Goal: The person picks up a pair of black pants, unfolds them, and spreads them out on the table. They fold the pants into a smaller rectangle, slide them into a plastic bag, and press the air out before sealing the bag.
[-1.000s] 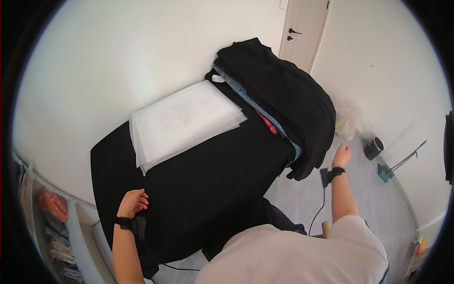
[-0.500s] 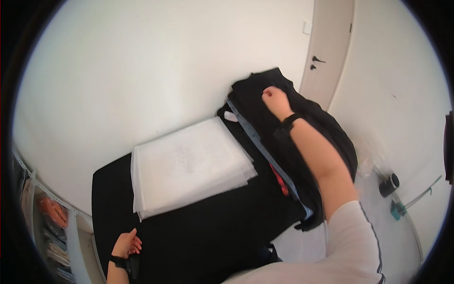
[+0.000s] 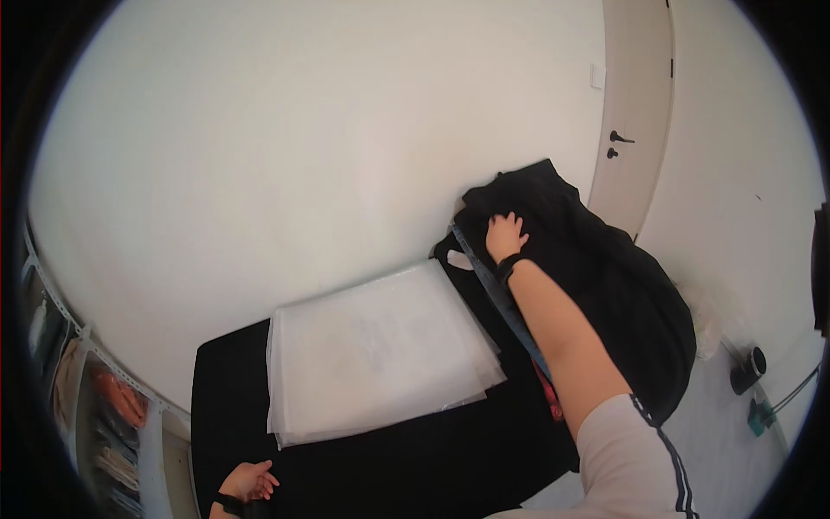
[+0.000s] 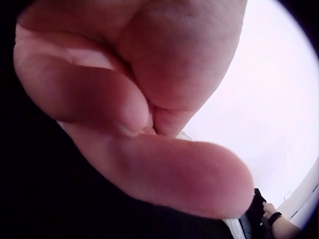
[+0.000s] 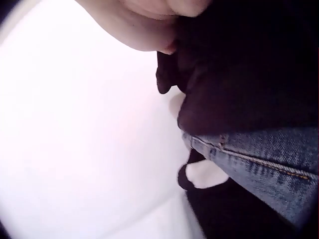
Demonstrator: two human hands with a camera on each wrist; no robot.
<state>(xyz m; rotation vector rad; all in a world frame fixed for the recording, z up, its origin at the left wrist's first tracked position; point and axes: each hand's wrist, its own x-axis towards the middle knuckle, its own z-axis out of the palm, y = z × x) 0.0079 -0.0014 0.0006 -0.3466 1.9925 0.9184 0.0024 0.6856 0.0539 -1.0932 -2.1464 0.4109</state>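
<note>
Because the black garment (image 3: 596, 251) right of the plastic stack (image 3: 380, 350) looks soft and limp (perhaps weighty), its edge would suit a 2-handed hold, the right hand (image 3: 506, 238) touching it with fingers spread, the left hand (image 3: 249, 480) loosely curled before the stack.

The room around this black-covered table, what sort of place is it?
Probably a small packing or storage room for clothes, though it could be a home workroom. Clear plastic sheets or bags lie beside a pile of black garments, and shelving holds bagged, folded-looking items.
</note>
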